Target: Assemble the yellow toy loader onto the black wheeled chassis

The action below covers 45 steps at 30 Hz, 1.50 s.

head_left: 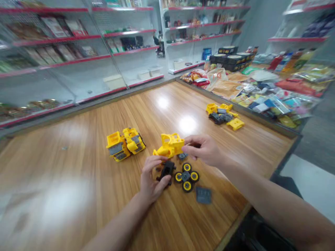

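Note:
My left hand (152,178) is closed around a black toy chassis piece (166,171), thumb on the near side and fingers on the far side. Just beyond it, my right hand (205,150) pinches the right end of a yellow toy truck body (171,143); its left end reaches over my left fingertips. Close to the right of the chassis lie black wheels with yellow hubs (186,177) grouped around a dark grey part. A flat dark grey piece (203,195) rests nearer to me. Another small grey piece (182,156) is partly hidden under my right hand.
Two yellow-and-grey toy trucks (126,143) stand left of my hands on the wooden table (86,184). A pile of loose yellow and black toy parts (223,116) lies far right. Beyond the table's right edge are packaged goods (272,94); shelves (78,62) line the back.

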Available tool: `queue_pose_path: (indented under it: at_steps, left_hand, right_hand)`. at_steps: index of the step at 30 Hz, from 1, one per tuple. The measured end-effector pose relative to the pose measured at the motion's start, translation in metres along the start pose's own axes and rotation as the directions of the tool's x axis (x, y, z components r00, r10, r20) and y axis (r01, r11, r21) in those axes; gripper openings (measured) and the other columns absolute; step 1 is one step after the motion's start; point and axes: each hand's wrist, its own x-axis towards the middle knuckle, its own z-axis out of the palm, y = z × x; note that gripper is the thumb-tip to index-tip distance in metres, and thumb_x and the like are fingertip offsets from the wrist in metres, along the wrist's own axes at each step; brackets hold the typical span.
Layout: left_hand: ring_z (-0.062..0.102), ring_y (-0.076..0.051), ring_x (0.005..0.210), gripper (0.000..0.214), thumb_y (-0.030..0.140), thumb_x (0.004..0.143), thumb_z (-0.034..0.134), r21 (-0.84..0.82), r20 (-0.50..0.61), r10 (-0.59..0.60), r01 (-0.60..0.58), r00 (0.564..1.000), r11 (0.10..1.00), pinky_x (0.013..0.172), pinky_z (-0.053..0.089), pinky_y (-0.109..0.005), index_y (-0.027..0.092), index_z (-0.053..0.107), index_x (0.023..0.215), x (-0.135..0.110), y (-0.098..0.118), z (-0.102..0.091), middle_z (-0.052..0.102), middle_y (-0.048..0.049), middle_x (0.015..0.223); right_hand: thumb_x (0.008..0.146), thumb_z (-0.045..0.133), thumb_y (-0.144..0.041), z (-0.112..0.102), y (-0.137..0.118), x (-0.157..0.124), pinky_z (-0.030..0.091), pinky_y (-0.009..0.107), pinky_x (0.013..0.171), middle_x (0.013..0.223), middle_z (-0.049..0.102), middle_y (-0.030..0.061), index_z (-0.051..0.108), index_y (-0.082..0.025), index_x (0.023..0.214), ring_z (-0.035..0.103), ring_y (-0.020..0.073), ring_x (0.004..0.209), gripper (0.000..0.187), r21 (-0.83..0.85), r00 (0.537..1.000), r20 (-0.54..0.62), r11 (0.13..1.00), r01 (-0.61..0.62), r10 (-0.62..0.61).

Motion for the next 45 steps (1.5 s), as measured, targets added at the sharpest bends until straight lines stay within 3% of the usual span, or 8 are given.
queue_pose_path:
  at_steps: [3, 5, 10, 16, 25, 33, 39, 45]
  left_hand:
    - [0.06, -0.023, 0.101, 0.041, 0.016, 0.078, 0.068, 0.159, -0.179, -0.035, 0.064, 0.983, 0.985, 0.092, 0.048, -0.047, 0.022, 0.049, 0.114, 0.003, 0.001, 0.002, 0.061, -0.0084, 0.108]
    - [0.059, -0.024, 0.104, 0.037, 0.019, 0.078, 0.068, 0.241, -0.262, -0.081, 0.147, 0.962, 0.959, 0.093, 0.047, -0.046, 0.021, 0.05, 0.11, 0.006, 0.001, 0.003, 0.06, -0.0087, 0.109]
    - [0.055, -0.027, 0.118, 0.037, 0.025, 0.081, 0.067, 0.287, -0.327, -0.252, 0.35, 0.911, 0.892, 0.094, 0.046, -0.042, 0.019, 0.053, 0.115, 0.01, -0.001, 0.002, 0.057, -0.0126, 0.122]
    - [0.049, -0.028, 0.13, 0.044, 0.023, 0.083, 0.065, 0.255, -0.224, -0.394, 0.444, 0.891, 0.859, 0.104, 0.041, -0.043, 0.021, 0.053, 0.126, 0.01, -0.006, -0.002, 0.055, -0.012, 0.136]
    - [0.054, -0.026, 0.124, 0.043, 0.028, 0.083, 0.065, 0.258, -0.196, -0.416, 0.456, 0.888, 0.852, 0.108, 0.041, -0.043, 0.023, 0.056, 0.125, 0.008, -0.012, 0.001, 0.06, -0.0074, 0.13]
    - [0.06, -0.026, 0.117, 0.043, 0.029, 0.082, 0.065, 0.22, -0.199, -0.458, 0.495, 0.866, 0.84, 0.108, 0.041, -0.044, 0.023, 0.058, 0.124, 0.008, -0.013, 0.003, 0.063, -0.0073, 0.126]
    - [0.064, -0.024, 0.112, 0.043, 0.031, 0.082, 0.065, -0.006, -0.187, -0.548, 0.557, 0.815, 0.831, 0.099, 0.051, -0.04, 0.021, 0.057, 0.123, 0.009, -0.016, 0.007, 0.065, -0.0075, 0.122]
    - [0.066, -0.025, 0.109, 0.044, 0.034, 0.081, 0.067, -0.114, -0.175, -0.583, 0.572, 0.793, 0.813, 0.099, 0.052, -0.042, 0.019, 0.058, 0.122, 0.011, -0.022, 0.007, 0.067, -0.0092, 0.119]
  right_hand:
    - [0.086, 0.065, -0.036, -0.018, 0.004, 0.007, 0.04, 0.022, 0.048, 0.067, 0.068, -0.0002, 0.073, -0.014, 0.093, 0.053, 0.0089, 0.049, 0.025, -0.252, 0.967, -0.221, 0.965, 0.07, -0.127]
    - [0.086, 0.064, -0.03, -0.029, 0.01, 0.011, 0.045, 0.024, 0.061, 0.081, 0.073, 0.0029, 0.074, -0.016, 0.094, 0.062, 0.0124, 0.065, 0.019, -0.503, 0.938, -0.254, 0.861, 0.083, -0.238]
    - [0.089, 0.058, -0.025, -0.042, 0.031, 0.017, 0.046, 0.026, 0.075, 0.095, 0.076, 0.0057, 0.076, -0.019, 0.093, 0.068, 0.0175, 0.084, 0.019, -0.787, 0.992, -0.041, 0.615, 0.043, -0.121]
    - [0.086, 0.061, -0.026, -0.039, 0.04, 0.018, 0.044, 0.024, 0.069, 0.088, 0.075, 0.0024, 0.076, -0.023, 0.088, 0.067, 0.0158, 0.08, 0.015, -0.827, 0.994, 0.078, 0.553, 0.104, -0.071]
    - [0.082, 0.062, -0.024, -0.043, 0.043, 0.015, 0.049, 0.026, 0.076, 0.093, 0.077, 0.0025, 0.076, -0.024, 0.093, 0.07, 0.018, 0.085, 0.018, -0.859, 0.993, 0.114, 0.5, 0.113, -0.03]
    - [0.082, 0.064, -0.029, -0.03, 0.039, 0.011, 0.05, 0.024, 0.07, 0.088, 0.077, 0.0033, 0.077, -0.025, 0.091, 0.071, 0.0183, 0.082, 0.016, -0.837, 0.995, 0.1, 0.539, 0.097, -0.023]
    - [0.084, 0.063, -0.036, -0.029, 0.032, 0.005, 0.046, 0.024, 0.064, 0.079, 0.076, 0.0031, 0.076, -0.023, 0.084, 0.068, 0.0165, 0.073, 0.019, -0.81, 0.991, 0.111, 0.572, 0.132, -0.071]
    - [0.089, 0.055, -0.032, -0.015, 0.005, 0.02, 0.042, 0.026, 0.066, 0.078, 0.074, 0.0041, 0.073, -0.021, 0.085, 0.066, 0.0164, 0.072, 0.021, -0.888, 0.966, 0.118, 0.412, 0.206, -0.23]
